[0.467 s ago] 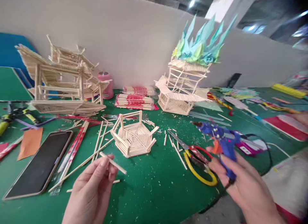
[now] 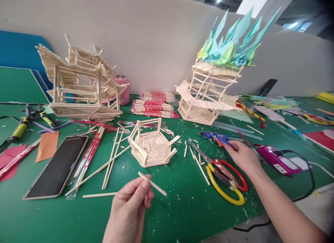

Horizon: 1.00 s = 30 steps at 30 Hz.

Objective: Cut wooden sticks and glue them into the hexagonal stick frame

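Between thumb and fingers, my left hand [image 2: 135, 204] pinches a short wooden stick [image 2: 153, 184], tilted down to the right. Just beyond it on the table sits a small hexagonal stick frame [image 2: 151, 147] with a slatted floor and short uprights around its rim. My right hand [image 2: 242, 156] is closed around the handle end of a blue hot glue gun [image 2: 215, 136], which lies low at the table surface with its nozzle pointing left. Part of the gun's handle is hidden by my fingers. Red and yellow handled scissors [image 2: 221, 180] lie open-bladed near my right wrist.
A stick house [image 2: 86, 93] stands back left, a stick tower [image 2: 200, 103] with paper leaves back right. Bundled sticks [image 2: 151, 108] lie between them. Left are a phone [image 2: 57, 166] and pliers [image 2: 23, 126]. A purple box [image 2: 273, 159] with a black cable sits right.
My right hand has brought the glue gun from a raised hold down to the table, farther from me. My left hand, still pinching the stick, has moved right. The view has shifted slightly.
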Motion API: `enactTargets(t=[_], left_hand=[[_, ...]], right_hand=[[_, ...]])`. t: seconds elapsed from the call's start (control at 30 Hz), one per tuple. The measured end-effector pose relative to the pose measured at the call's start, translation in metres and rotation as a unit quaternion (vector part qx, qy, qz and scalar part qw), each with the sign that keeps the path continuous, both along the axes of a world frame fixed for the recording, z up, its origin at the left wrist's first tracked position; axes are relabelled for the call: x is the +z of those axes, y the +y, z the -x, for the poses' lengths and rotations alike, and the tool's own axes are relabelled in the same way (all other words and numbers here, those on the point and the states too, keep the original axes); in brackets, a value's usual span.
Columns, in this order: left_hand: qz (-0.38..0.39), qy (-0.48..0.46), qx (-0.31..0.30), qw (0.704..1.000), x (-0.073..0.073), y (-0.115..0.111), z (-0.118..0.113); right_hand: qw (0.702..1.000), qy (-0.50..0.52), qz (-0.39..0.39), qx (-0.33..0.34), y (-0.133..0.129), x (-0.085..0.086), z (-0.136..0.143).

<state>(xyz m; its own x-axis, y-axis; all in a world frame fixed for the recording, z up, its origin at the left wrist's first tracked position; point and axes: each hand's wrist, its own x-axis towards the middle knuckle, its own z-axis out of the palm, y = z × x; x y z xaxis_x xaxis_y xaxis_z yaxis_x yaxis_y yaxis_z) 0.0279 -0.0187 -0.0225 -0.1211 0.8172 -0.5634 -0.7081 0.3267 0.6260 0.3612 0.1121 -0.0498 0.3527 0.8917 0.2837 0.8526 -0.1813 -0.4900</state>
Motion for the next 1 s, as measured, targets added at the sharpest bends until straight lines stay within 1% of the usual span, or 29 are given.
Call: enactTargets(t=[0.03,0.1,0.13,0.2,0.23,0.27,0.3,0.37,0.47,0.57,0.67,0.77,0.87,0.93,1.0], left_hand=[[0.004,0.000,0.002,1.000,0.000,0.002,-0.003],[0.014,0.000,0.006,1.000,0.001,0.006,-0.009],[0.021,0.001,0.009,1.000,0.002,0.007,-0.012],[0.031,0.007,0.016,0.999,0.000,0.008,-0.016],[0.033,0.011,0.019,0.999,-0.001,0.008,-0.018],[0.031,0.015,0.020,0.999,-0.002,0.008,-0.019],[0.026,0.020,0.020,0.999,-0.004,0.007,-0.020],[0.007,0.024,0.019,0.999,-0.006,0.006,-0.020],[-0.006,0.020,0.030,0.999,-0.009,0.004,-0.019],[0.001,0.006,0.046,0.999,-0.011,0.005,-0.018],[-0.001,0.000,0.044,0.999,-0.012,0.006,-0.019],[-0.021,0.003,0.028,0.999,-0.013,0.005,-0.020],[-0.033,0.026,-0.006,0.999,-0.015,0.003,-0.016],[-0.024,0.070,-0.022,0.997,-0.016,0.003,-0.010],[-0.031,0.150,-0.028,0.988,-0.016,0.006,-0.001]], right_hand=[[1.000,-0.011,-0.022,0.009,-0.006,0.008,0.011],[0.996,-0.028,-0.089,0.018,-0.024,0.026,0.043],[0.990,-0.032,-0.123,0.058,-0.036,0.036,0.063],[0.972,-0.029,-0.146,0.180,-0.060,0.053,0.106],[0.943,-0.014,-0.159,0.290,-0.071,0.059,0.126],[0.916,-0.012,-0.160,0.368,-0.080,0.064,0.144],[0.898,-0.006,-0.162,0.409,-0.088,0.066,0.159],[0.882,-0.014,-0.140,0.449,-0.096,0.065,0.180],[0.879,-0.044,-0.118,0.460,-0.097,0.057,0.191],[0.881,-0.078,-0.126,0.450,-0.095,0.048,0.193],[0.886,-0.107,-0.139,0.429,-0.096,0.044,0.195],[0.890,-0.109,-0.146,0.417,-0.095,0.045,0.198],[0.891,-0.097,-0.143,0.419,-0.091,0.050,0.198],[0.893,-0.096,-0.131,0.421,-0.088,0.055,0.196],[0.893,-0.100,-0.110,0.425,-0.085,0.062,0.193]])
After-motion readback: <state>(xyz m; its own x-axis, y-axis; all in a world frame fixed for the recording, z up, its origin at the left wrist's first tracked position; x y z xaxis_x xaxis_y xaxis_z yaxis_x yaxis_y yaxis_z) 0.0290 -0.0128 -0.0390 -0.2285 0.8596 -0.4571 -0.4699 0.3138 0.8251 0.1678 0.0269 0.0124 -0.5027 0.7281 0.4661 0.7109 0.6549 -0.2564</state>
